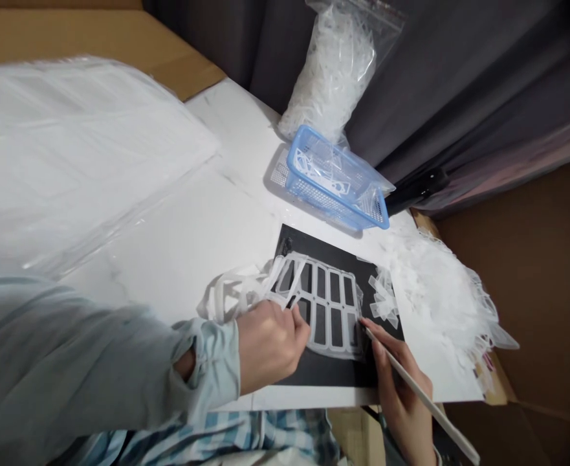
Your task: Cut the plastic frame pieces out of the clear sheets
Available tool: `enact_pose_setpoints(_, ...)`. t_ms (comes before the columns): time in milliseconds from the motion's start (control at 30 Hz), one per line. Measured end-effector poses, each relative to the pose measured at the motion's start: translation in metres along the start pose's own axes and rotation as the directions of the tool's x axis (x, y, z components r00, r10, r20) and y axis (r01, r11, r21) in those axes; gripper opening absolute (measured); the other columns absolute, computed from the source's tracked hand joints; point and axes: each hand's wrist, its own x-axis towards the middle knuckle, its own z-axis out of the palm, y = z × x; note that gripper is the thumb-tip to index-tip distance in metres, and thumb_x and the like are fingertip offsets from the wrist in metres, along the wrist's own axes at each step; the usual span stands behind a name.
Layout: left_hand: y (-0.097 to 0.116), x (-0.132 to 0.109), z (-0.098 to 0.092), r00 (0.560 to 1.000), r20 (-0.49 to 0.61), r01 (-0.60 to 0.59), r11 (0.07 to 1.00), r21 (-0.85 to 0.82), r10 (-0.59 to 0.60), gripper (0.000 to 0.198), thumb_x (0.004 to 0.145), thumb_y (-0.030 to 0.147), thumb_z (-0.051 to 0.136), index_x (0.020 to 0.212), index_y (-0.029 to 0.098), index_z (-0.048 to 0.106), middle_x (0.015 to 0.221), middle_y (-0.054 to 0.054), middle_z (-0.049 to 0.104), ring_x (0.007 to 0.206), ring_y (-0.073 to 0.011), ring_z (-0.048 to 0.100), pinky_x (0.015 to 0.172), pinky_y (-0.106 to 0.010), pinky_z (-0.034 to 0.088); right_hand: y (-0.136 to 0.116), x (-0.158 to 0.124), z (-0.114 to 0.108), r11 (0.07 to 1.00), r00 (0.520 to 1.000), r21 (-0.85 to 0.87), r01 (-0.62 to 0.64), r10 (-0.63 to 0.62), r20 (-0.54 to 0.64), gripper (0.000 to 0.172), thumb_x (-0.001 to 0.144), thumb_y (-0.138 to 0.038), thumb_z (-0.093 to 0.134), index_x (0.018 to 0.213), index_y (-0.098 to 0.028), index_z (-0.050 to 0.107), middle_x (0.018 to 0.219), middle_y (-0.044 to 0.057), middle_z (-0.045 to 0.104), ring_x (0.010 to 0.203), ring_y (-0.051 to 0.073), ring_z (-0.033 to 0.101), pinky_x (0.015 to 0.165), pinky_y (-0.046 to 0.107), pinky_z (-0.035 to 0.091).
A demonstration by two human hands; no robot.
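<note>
A translucent white sheet with rows of rectangular openings point(334, 307) lies on a black mat point(308, 375). My left hand point(272, 343) is closed in a pinch over the sheet's left side, on a thin white strip point(298, 283) that rises from it. More loose white strips point(231, 291) curl beyond that hand. My right hand point(401, 382) is wrapped round a long, thin white-handled tool point(425, 398). Its dark tip end reaches the sheet's right edge; what kind of tip it is cannot be made out.
A blue plastic basket point(333, 204) holds clear bags with white pieces. Behind it stands a clear bag full of white pieces point(330, 71). White scraps point(435, 285) pile up at right, with a few clear offcuts point(384, 298) on the mat. Plastic-wrapped sheets point(71, 168) lie at left.
</note>
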Motion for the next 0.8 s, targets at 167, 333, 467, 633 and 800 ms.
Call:
enact_pose_setpoints(167, 0.002, -0.001, 0.000, 1.000, 0.022, 0.004, 1.000, 0.015, -0.004, 0.025, 0.089, 0.008, 0.044, 0.107, 0.005, 0.061, 0.055, -0.002, 0.053, 0.045, -0.0158, 0.047, 0.045, -0.028, 0.031, -0.001, -0.002, -0.006, 0.967, 0.995, 0.236, -0.097, 0.086, 0.056, 0.019, 0.100, -0.030, 0.052, 0.097, -0.020, 0.068, 0.112, 0.008, 0.073, 0.109, 0.026, 0.068, 0.091, 0.033, 0.057)
enact_pose_setpoints(333, 0.005, -0.002, 0.000, 0.999, 0.035, 0.031, 0.999, 0.023, -0.031, 0.018, 0.088, 0.008, 0.046, 0.099, 0.008, 0.060, 0.054, -0.001, 0.052, 0.044, -0.0161, 0.049, 0.044, -0.026, 0.033, 0.004, -0.005, -0.011, 0.939, 0.986, 0.312, -0.143, 0.110, 0.121, 0.021, 0.099, -0.032, 0.054, 0.091, -0.021, 0.070, 0.108, 0.008, 0.074, 0.107, 0.026, 0.069, 0.093, 0.032, 0.057)
enact_pose_setpoints(467, 0.003, -0.001, -0.001, 0.998, 0.055, 0.015, 1.000, 0.020, -0.016, 0.019, 0.086, 0.006, 0.046, 0.101, 0.008, 0.058, 0.054, -0.001, 0.053, 0.043, -0.0162, 0.050, 0.042, -0.025, 0.034, 0.007, -0.004, -0.010, 0.938, 0.984, 0.316, -0.142, 0.101, 0.144, 0.020, 0.100, -0.030, 0.053, 0.093, -0.021, 0.070, 0.109, 0.007, 0.074, 0.109, 0.024, 0.068, 0.095, 0.030, 0.056)
enact_pose_setpoints(633, 0.002, 0.000, -0.001, 0.999, 0.054, -0.003, 1.000, 0.017, 0.002, 0.020, 0.087, 0.004, 0.043, 0.100, 0.008, 0.058, 0.053, 0.000, 0.052, 0.042, -0.0155, 0.049, 0.042, -0.025, 0.036, 0.006, -0.005, -0.011, 0.943, 0.977, 0.283, -0.175, 0.132, 0.165, 0.022, 0.099, -0.034, 0.054, 0.093, -0.020, 0.071, 0.111, 0.010, 0.073, 0.110, 0.028, 0.068, 0.095, 0.036, 0.056)
enact_pose_setpoints(800, 0.002, 0.000, -0.001, 0.999, 0.035, 0.014, 1.000, 0.010, -0.015, 0.019, 0.086, 0.004, 0.044, 0.096, 0.009, 0.060, 0.053, -0.001, 0.052, 0.042, -0.0158, 0.049, 0.040, -0.025, 0.037, 0.003, -0.005, -0.013, 0.967, 0.981, 0.224, -0.122, 0.082, 0.178, 0.020, 0.100, -0.029, 0.051, 0.101, -0.021, 0.070, 0.113, 0.009, 0.073, 0.111, 0.026, 0.067, 0.095, 0.033, 0.056)
